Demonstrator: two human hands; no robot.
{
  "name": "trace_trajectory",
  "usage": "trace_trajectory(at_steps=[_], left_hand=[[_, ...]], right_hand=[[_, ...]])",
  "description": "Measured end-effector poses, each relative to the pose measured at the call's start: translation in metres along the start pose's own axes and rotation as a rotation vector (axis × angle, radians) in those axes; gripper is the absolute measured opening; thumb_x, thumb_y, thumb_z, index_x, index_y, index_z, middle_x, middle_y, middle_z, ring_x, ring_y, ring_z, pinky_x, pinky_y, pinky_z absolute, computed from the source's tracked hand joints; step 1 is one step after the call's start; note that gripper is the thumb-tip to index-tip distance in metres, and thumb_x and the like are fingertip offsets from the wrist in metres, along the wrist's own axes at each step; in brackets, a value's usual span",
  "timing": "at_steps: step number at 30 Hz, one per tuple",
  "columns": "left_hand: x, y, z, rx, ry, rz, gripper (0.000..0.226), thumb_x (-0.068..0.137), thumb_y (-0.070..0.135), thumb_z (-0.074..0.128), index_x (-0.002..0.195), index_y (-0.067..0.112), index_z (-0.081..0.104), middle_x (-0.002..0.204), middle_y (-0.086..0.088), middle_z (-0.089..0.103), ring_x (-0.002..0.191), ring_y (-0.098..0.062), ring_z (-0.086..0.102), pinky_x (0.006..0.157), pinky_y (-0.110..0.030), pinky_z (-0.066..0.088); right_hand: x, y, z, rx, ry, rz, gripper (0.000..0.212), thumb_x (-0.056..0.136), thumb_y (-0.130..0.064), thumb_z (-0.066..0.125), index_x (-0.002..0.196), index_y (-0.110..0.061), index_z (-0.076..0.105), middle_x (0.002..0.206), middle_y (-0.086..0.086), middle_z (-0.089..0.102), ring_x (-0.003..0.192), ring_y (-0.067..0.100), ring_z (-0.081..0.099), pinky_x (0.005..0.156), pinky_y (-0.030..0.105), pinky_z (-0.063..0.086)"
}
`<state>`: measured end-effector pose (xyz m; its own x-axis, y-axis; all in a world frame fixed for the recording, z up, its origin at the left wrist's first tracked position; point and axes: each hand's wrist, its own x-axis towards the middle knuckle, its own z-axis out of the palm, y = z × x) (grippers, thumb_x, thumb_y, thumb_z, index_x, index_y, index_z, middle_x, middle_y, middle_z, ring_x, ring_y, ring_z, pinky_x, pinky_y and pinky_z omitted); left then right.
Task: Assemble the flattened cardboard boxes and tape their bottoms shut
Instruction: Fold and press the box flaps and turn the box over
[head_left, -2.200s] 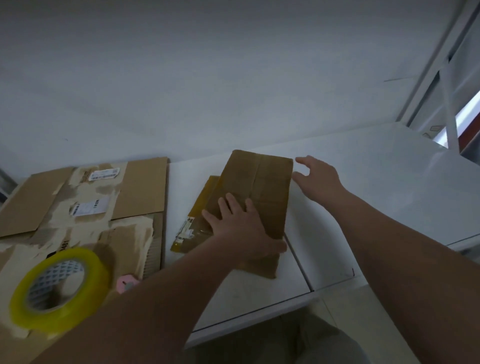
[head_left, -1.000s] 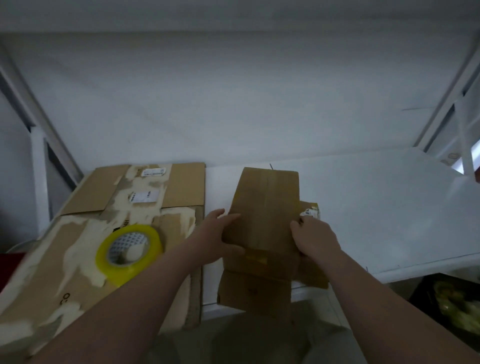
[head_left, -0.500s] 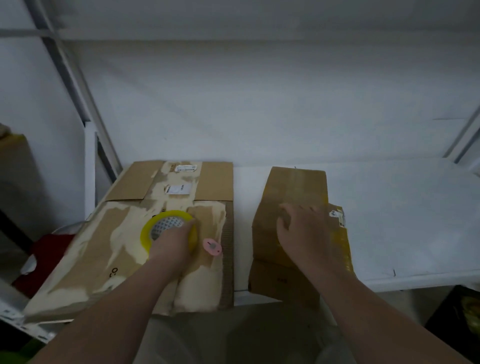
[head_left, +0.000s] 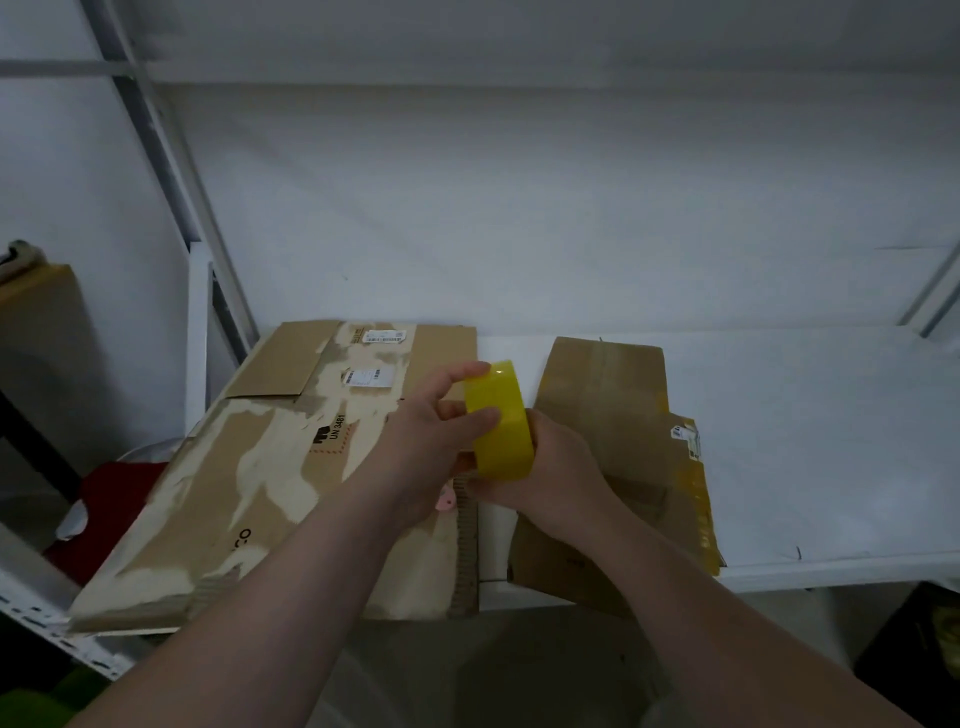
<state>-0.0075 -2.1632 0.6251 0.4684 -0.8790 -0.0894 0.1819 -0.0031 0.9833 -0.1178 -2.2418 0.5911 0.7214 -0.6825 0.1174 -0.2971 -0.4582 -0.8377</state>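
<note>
At the left the big flat box (head_left: 270, 467) lies torn-faced and unopened, as it did half a second ago, but the spot on it where the tape roll sat is now bare, and only a small pink thing (head_left: 445, 501) remains near its right edge, partly hidden behind the left wrist. The left hand (head_left: 431, 441), which was resting on the roll then, has lifted it. A finger now hooks over the top rim and the thumb presses on the outer band, so the hand pinches the tape roll (head_left: 498, 421) and holds it on edge in the air above the gap between the two boxes. The right hand (head_left: 550, 467) has come off the small box it was pressing flat and now cups the roll from below and behind, fingers curled round its lower edge. I cannot tell whether a loose end has been found. To the right, the small flat box (head_left: 613, 415) lies unheld on the white desk (head_left: 805, 441), its near end hanging over the front edge. It looks folded flat rather than stood up. Both hands are now busy with the tape, probably hunting for its end, while no box bottom looks ready to be sealed.
</note>
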Motion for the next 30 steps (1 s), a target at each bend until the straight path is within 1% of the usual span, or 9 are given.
trace_trajectory(at_steps=[5,8,10,14,17,20,24,27,30], left_hand=[[0.011,0.006,0.007,0.341,0.168,0.106,0.015,0.087,0.018,0.067,0.094,0.03,0.07,0.109,-0.002,0.059,0.097,-0.022,0.057,0.086,-0.041,0.05],[0.016,0.011,0.013,0.486,0.207,0.222,0.012,0.084,0.019,0.071,0.076,0.027,0.069,0.089,-0.007,0.065,0.078,-0.018,0.052,0.07,-0.033,0.046],[0.019,0.013,0.017,0.607,0.204,0.287,0.016,0.084,0.019,0.07,0.071,0.026,0.065,0.085,-0.01,0.065,0.076,-0.017,0.053,0.067,-0.03,0.044],[0.028,0.01,0.031,0.869,0.245,0.408,0.018,0.091,0.016,0.06,0.074,0.02,0.055,0.074,0.005,0.055,0.071,-0.009,0.049,0.06,-0.013,0.036],[0.035,0.007,0.039,0.877,0.337,0.416,0.019,0.093,0.013,0.054,0.074,0.015,0.052,0.065,0.007,0.047,0.061,-0.005,0.042,0.052,-0.013,0.032],[0.04,0.001,0.042,0.779,0.385,0.351,0.022,0.092,0.01,0.053,0.071,0.014,0.053,0.068,-0.002,0.056,0.068,-0.018,0.055,0.061,-0.025,0.046],[0.043,-0.005,0.043,0.669,0.388,0.243,0.031,0.091,0.009,0.052,0.06,0.011,0.053,0.072,-0.022,0.065,0.07,-0.035,0.063,0.069,-0.048,0.056],[0.042,-0.007,0.044,0.59,0.354,0.161,0.037,0.092,0.007,0.052,0.055,0.009,0.054,0.064,-0.016,0.064,0.076,-0.039,0.068,0.072,-0.05,0.058],[0.044,-0.013,0.043,0.576,0.353,0.116,0.036,0.092,0.003,0.05,0.056,0.009,0.052,0.064,-0.017,0.063,0.065,-0.03,0.067,0.072,-0.044,0.059]], right_hand=[[-0.01,0.002,-0.021,-0.135,0.058,-0.016,0.05,0.07,-0.028,0.083,0.105,-0.033,0.046,0.084,-0.022,0.049,0.074,-0.002,0.052,0.058,0.011,0.038],[-0.012,0.005,-0.031,-0.222,0.05,-0.027,0.053,0.068,-0.031,0.083,0.11,-0.028,0.05,0.087,-0.018,0.052,0.076,0.004,0.055,0.063,0.02,0.048],[-0.014,0.007,-0.037,-0.251,0.04,-0.021,0.055,0.067,-0.032,0.082,0.107,-0.032,0.045,0.087,-0.019,0.05,0.078,0.004,0.055,0.065,0.023,0.047],[-0.017,0.007,-0.051,-0.229,0.102,-0.049,0.047,0.067,-0.03,0.081,0.099,-0.033,0.047,0.082,-0.016,0.053,0.072,0.006,0.056,0.062,0.025,0.047],[-0.021,0.008,-0.059,-0.135,0.213,-0.075,0.041,0.068,-0.042,0.082,0.087,-0.041,0.045,0.082,-0.02,0.052,0.073,0.001,0.054,0.059,0.016,0.042],[-0.022,0.016,-0.066,-0.109,0.315,-0.109,0.056,0.056,-0.058,0.083,0.095,-0.045,0.045,0.097,-0.024,0.05,0.088,0.0,0.052,0.067,0.017,0.042],[-0.02,0.039,-0.074,-0.124,0.348,-0.086,0.079,0.057,-0.044,0.088,0.12,-0.036,0.041,0.113,-0.015,0.049,0.103,0.008,0.05,0.08,0.027,0.049],[-0.019,0.045,-0.077,-0.064,0.399,-0.077,0.058,0.074,-0.033,0.08,0.116,-0.031,0.041,0.109,-0.007,0.054,0.098,0.015,0.057,0.072,0.028,0.052],[-0.016,0.039,-0.085,-0.13,0.402,-0.145,0.052,0.075,-0.023,0.071,0.12,-0.025,0.046,0.109,-0.005,0.054,0.097,0.014,0.054,0.069,0.019,0.043]])
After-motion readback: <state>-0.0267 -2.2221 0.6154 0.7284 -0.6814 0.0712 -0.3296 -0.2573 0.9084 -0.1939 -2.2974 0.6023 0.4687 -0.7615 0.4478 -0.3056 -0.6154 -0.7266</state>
